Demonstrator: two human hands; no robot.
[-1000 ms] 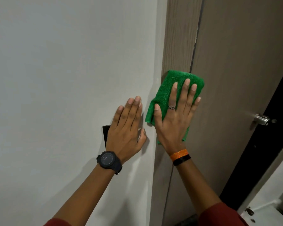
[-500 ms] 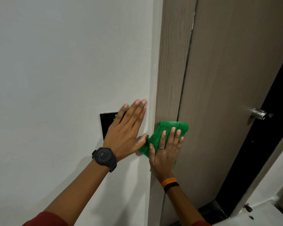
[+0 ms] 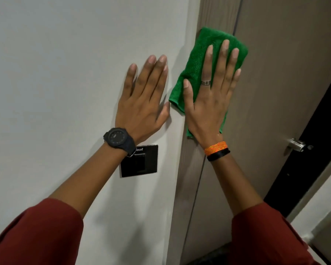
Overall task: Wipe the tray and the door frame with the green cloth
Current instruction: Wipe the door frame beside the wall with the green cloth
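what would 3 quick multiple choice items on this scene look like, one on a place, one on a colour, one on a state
1. Where does the cloth lie?
A. on the floor
B. flat on the door frame
C. over the handle

2. What colour is the switch plate on the wall?
A. black
B. white
C. red

3. How is the right hand set?
A. clenched in a fist
B. pinching one corner of the cloth
C. open, fingers spread, palm on the cloth

Answers:
1 B, the cloth is pressed against the frame beside the door.
2 A, the plate below the left hand is dark and glossy.
3 C, all the fingers lie flat over the cloth.
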